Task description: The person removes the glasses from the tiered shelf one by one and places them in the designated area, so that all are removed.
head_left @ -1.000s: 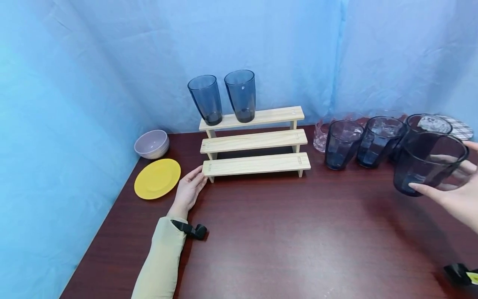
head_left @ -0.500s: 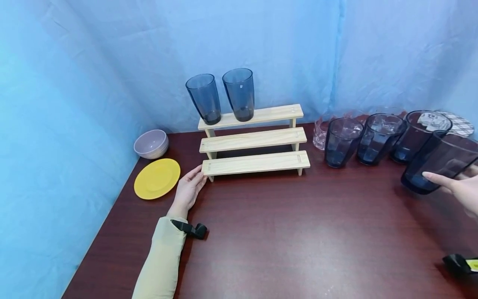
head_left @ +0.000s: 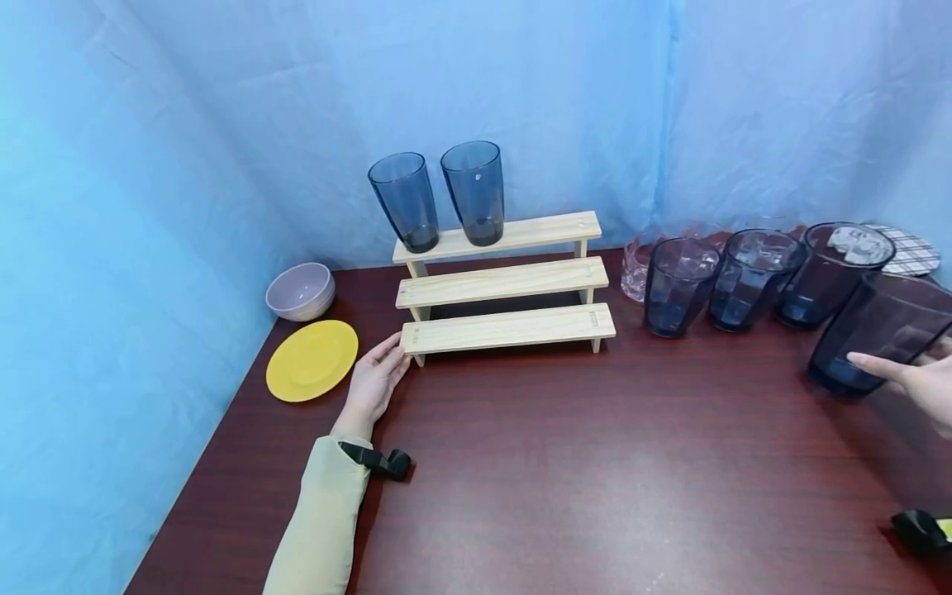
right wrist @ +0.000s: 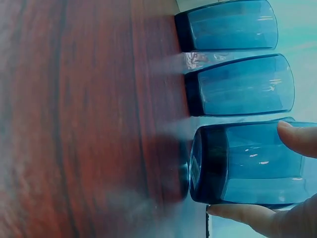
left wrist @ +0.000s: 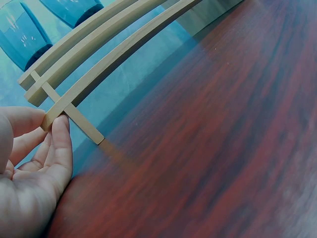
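My left hand (head_left: 374, 384) pinches the left end of the lowest step of a three-tier wooden display stand (head_left: 513, 328); in the left wrist view, thumb and fingertips meet at that end (left wrist: 53, 115). Two blue-grey glass tumblers (head_left: 404, 202) stand side by side on the top step's left half. At the right edge, my right hand (head_left: 925, 384) grips a similar tumbler (head_left: 878, 330), tilted with its rim toward the right. In the right wrist view, the gripped tumbler (right wrist: 257, 163) has its base close over the table, with thumb and a finger on opposite sides.
Three dark tumblers (head_left: 680, 289) stand in a row right of the stand, beside the gripped one. Behind them are clear glasses (head_left: 635, 273) and a checked round item (head_left: 911, 250). On the left sit a yellow plate (head_left: 312, 361) and a lilac bowl (head_left: 301, 292). Blue curtains (head_left: 535, 91) hang behind.
My right hand has carried its tumbler to the right and slightly lower, tilting it more and uncovering the third standing tumbler. The left hand keeps its hold on the stand.
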{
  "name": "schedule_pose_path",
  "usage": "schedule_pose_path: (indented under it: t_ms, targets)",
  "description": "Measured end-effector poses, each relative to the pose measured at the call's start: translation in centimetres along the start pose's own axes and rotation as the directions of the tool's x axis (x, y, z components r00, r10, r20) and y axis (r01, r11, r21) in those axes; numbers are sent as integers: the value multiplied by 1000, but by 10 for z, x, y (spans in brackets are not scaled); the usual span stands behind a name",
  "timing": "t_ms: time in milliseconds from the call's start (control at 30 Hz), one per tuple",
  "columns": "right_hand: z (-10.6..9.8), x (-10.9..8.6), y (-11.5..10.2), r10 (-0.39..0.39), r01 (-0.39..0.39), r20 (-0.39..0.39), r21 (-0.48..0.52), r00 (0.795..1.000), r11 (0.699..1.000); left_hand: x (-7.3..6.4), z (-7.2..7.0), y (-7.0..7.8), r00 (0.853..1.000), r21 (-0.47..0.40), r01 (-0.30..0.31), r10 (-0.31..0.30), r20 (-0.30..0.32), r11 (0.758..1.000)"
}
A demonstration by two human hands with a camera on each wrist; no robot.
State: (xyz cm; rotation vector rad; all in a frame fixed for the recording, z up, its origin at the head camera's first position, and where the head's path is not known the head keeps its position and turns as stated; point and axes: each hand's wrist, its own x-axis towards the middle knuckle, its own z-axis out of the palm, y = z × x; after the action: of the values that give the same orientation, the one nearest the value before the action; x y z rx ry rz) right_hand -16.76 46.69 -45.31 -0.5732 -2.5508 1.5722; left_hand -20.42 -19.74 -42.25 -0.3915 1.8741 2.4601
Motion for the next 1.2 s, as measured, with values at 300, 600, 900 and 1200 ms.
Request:
schedule_pose_path:
  t_ms: [300, 600, 900, 1200]
  targets:
    - [14, -13, -15, -137, 115, -206, -118, 969, 986, -4, -7, -1, 1000, 10, -6, 6, 4, 1000]
    - [17, -25, -29, -283, 272, -236, -78, 930, 959, -4, -5, -1, 1000, 5, -13, 13, 8, 1000]
    - [2, -11, -3, -191, 156, -143, -220, 971, 963, -3, -1, -2, 1000, 3, -9, 9, 15, 1000]
    - [-6, 1, 0, -195, 177, -88, -184, 977, 967, -1, 1, 1, 1000, 13, -10, 10, 10, 1000]
